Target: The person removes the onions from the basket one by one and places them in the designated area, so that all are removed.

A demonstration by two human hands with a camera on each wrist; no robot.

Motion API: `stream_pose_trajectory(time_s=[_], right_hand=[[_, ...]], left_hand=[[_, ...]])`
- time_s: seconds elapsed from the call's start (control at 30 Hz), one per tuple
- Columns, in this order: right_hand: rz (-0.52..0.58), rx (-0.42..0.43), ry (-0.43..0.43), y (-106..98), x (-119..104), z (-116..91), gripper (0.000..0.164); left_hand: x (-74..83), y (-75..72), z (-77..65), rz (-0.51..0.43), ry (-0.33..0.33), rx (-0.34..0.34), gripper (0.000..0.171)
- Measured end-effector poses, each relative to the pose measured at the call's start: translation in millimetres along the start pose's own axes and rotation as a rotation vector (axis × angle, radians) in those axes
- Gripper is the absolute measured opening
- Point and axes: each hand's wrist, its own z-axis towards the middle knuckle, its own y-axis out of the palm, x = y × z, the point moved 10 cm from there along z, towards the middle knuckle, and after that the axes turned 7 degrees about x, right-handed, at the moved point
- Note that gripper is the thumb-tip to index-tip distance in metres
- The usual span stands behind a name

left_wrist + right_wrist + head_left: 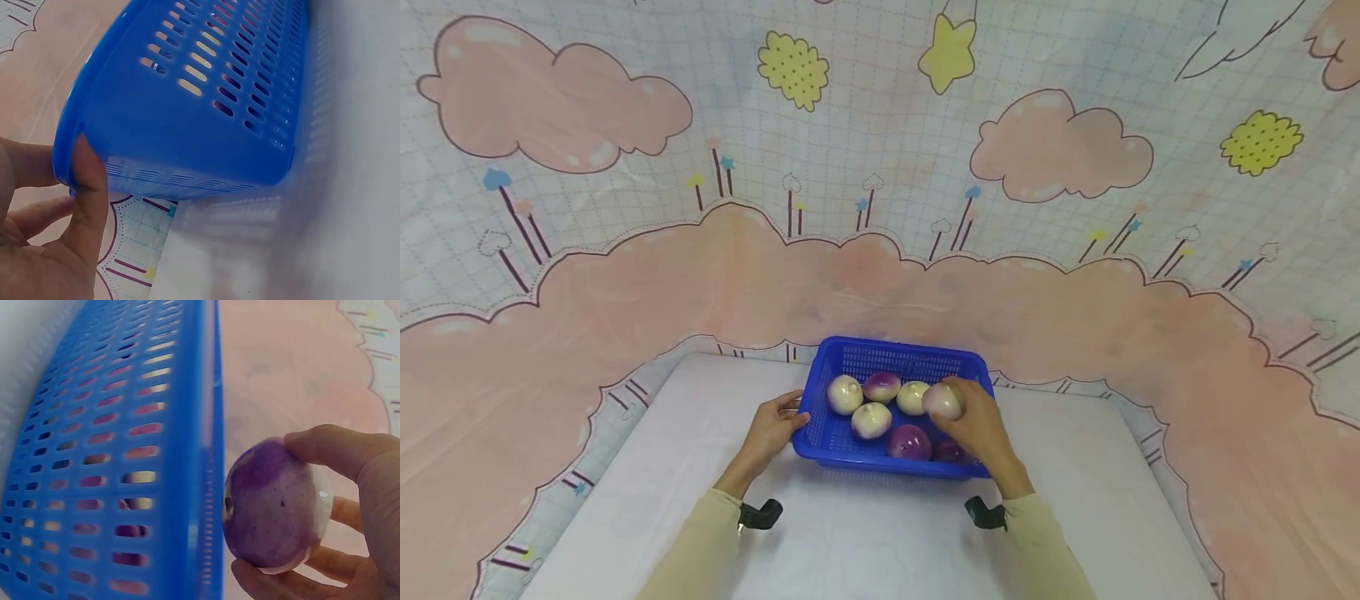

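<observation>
A blue plastic basket (842,457) with slotted walls stands on the white table, holding several shiny, round purple-and-cream vegetables that look like turnips. At its left end, my left hand (772,429) grips the rim; the left wrist view shows the thumb (90,181) against the outer wall. Above the basket's right side, my right hand (981,421) holds one turnip (275,503) between thumb and fingers. Beneath that hand lie a dark purple turnip (910,442) and another (950,451) partly hidden by it. Paler ones, such as this turnip (846,394), sit toward the left.
The white table (880,542) extends to both sides of the basket and in front of it. Behind hangs a patterned cloth (880,283) with clouds and stars, which also runs down past the table's sides. A dark wrist mount (762,515) juts from each sleeve.
</observation>
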Motion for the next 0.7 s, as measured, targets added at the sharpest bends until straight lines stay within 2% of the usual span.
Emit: stream_pose_trajectory(time_s=[0.3,0.53,0.7], right_hand=[[0.012,0.073,-0.019,-26,-4,-3,0.059],[0.016,0.154,-0.047,-44,4,-7,0.058],[0.021,0.237,-0.035,-61,16,-12,0.060]], left_hand=[[-1.5,2.1,-1.6,-0.042,-0.015,-0.014,0.052],[-6.1,3.0,0.5,-0.041,-0.019,-0.013,0.052],[-6.5,2.2,1.1,-0.048,-0.016,-0.013,0.053]])
